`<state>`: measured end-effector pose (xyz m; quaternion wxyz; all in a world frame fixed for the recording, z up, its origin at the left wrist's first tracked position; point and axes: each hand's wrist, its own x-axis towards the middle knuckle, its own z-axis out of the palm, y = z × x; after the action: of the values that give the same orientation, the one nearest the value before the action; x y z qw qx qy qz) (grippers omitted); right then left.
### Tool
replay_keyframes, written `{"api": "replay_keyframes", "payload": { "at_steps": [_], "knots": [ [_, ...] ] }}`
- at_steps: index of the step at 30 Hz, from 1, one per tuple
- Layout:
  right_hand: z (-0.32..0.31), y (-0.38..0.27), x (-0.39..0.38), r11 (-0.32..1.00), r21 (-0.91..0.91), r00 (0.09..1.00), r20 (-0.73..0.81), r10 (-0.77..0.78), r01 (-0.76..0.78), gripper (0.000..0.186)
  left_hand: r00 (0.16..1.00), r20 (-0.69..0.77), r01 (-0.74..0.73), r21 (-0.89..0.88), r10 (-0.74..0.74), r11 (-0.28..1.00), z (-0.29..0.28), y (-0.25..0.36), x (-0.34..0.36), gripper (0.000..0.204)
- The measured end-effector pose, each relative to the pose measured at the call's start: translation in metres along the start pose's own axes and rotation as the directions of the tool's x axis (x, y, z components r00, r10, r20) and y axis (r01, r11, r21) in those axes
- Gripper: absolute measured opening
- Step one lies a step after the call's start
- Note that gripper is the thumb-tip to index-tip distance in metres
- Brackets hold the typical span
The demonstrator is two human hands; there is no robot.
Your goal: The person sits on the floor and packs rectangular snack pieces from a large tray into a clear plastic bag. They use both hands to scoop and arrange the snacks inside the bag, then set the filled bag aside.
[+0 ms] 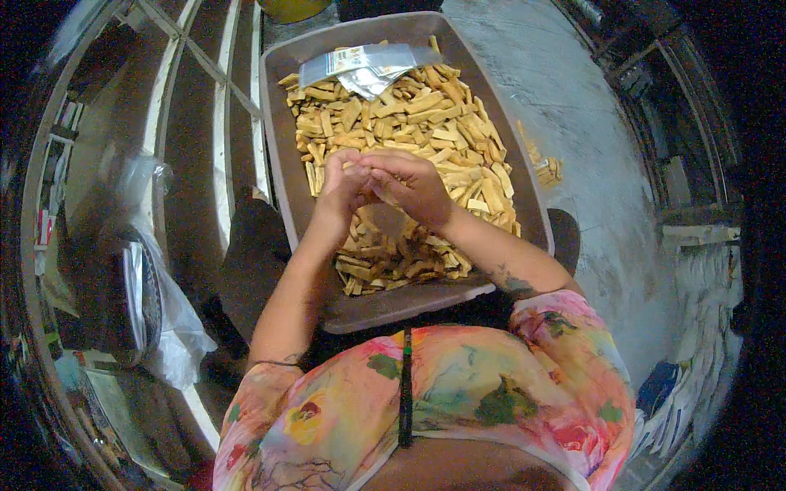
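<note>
My left hand [347, 182] and my right hand [409, 184] meet above the middle of a large brownish-grey plastic tub. Both have their fingers bent and pressed together. Below them hangs a see-through sheet that looks like a clear plastic bag [383, 218], pinched between the fingers. Its edges are blurred and partly hidden by the hands. Short pale wooden sticks [417, 114] fill the tub [276, 135] under and around my hands. On the sticks at the far end lies a small stack of clear plastic packets with printed labels [360, 65].
A few loose sticks [544, 162] lie on the grey floor [606, 164] right of the tub. White plastic wrapping [176, 335] hangs at the left, near metal slats [221, 139]. Shelves with stacked pale items [696, 327] stand at the right. A yellowish container [293, 6] shows beyond the tub.
</note>
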<state>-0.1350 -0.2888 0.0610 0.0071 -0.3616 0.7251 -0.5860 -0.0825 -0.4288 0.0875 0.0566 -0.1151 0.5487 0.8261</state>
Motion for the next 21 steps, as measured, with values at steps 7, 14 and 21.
{"api": "replay_keyframes", "payload": {
  "at_steps": [7,14,21],
  "knots": [
    [-0.002,-0.009,-0.002,0.975,0.213,0.998,0.043,0.055,-0.063,0.032,0.806,0.227,-0.57,0.547,0.547,0.614,-0.004,-0.005,-0.008,0.033],
    [-0.005,-0.002,-0.004,0.916,0.36,0.966,0.243,0.09,-0.176,0.049,0.742,0.275,-0.646,0.535,0.611,0.545,-0.004,-0.003,-0.003,0.046],
    [0.0,-0.01,-0.005,0.929,0.367,0.985,0.171,-0.026,-0.039,0.056,0.749,0.35,-0.62,0.669,0.563,0.409,-0.008,0.007,-0.004,0.043]
  ]
}}
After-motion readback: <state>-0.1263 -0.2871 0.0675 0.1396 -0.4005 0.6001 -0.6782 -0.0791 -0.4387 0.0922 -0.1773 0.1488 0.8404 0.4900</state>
